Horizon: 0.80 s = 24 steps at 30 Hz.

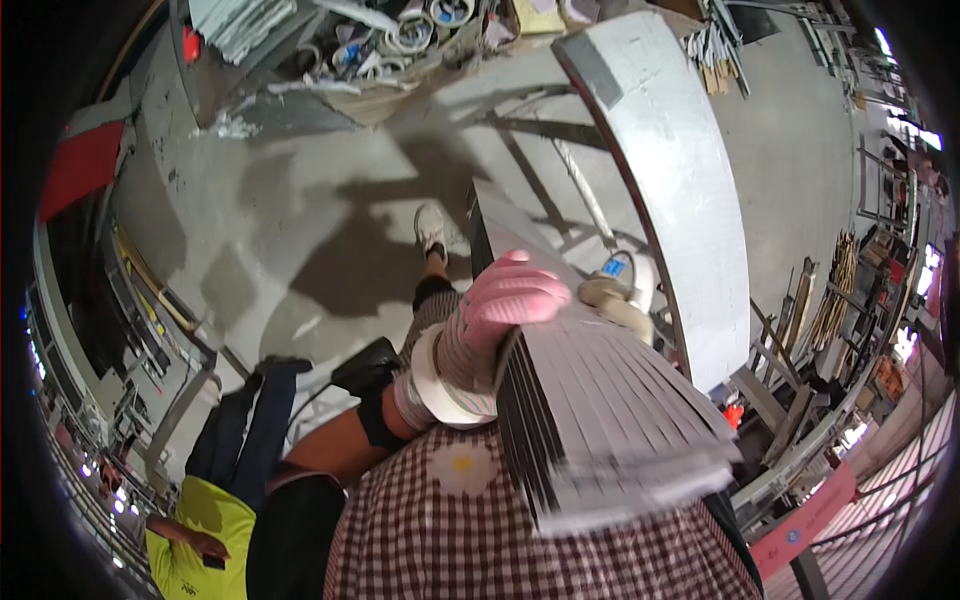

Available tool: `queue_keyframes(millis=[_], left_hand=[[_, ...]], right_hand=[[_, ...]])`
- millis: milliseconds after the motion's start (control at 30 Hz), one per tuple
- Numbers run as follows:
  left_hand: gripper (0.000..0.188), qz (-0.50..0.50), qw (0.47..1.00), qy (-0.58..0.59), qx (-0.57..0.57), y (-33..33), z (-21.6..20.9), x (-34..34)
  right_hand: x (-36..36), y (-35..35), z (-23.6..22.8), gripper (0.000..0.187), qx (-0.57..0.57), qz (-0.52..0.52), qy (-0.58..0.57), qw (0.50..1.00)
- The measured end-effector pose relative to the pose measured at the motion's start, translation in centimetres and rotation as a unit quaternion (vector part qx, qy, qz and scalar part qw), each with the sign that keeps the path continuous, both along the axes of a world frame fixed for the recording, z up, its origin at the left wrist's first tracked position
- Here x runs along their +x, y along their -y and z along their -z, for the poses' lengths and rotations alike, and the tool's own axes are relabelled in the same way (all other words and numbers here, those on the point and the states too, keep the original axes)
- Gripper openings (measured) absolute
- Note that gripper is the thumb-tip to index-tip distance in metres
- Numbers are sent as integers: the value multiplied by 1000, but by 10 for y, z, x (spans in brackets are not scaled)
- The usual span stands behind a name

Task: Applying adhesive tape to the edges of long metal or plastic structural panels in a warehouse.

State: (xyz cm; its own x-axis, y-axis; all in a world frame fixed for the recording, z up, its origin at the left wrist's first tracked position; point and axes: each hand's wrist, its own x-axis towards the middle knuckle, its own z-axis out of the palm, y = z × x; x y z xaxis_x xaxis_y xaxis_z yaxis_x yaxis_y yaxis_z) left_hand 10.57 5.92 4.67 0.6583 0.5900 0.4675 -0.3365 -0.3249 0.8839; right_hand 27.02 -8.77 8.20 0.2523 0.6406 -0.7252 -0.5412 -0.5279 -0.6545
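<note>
My left hand (pixel 512 292), in a pink and grey striped glove, is closed over the upper edge of a bundle of long, flat grey-white strips (pixel 620 390). The bundle slopes from beyond my hand down toward my lap, its near ends fanned and blurred. A roll of white tape (pixel 448 385) sits round my left wrist like a bracelet. Just past the bundle, a beige shape that looks like my gloved right hand (pixel 612 302) is against a whitish, ring-like thing with a blue patch (pixel 635 280). The bundle hides most of it, so its grip is unclear.
A long white board (pixel 675 190) on a metal frame stands at the right. Ahead, a bin (pixel 350 105) holds tape rolls and scraps. A person in a yellow-green shirt (pixel 205 530) is at the lower left. Racks and lengths of material (pixel 830 310) line the right side.
</note>
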Motion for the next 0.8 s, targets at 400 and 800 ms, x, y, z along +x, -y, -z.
queue_keyframes(millis=[400,800], left_hand=[[66,-60,980,-96,-164,-11,31,-8],[75,371,751,-483,-254,66,124,39]], right_hand=[[6,-56,53,32,-34,-141,132,981],[279,214,-54,83,271,440,346,783]])
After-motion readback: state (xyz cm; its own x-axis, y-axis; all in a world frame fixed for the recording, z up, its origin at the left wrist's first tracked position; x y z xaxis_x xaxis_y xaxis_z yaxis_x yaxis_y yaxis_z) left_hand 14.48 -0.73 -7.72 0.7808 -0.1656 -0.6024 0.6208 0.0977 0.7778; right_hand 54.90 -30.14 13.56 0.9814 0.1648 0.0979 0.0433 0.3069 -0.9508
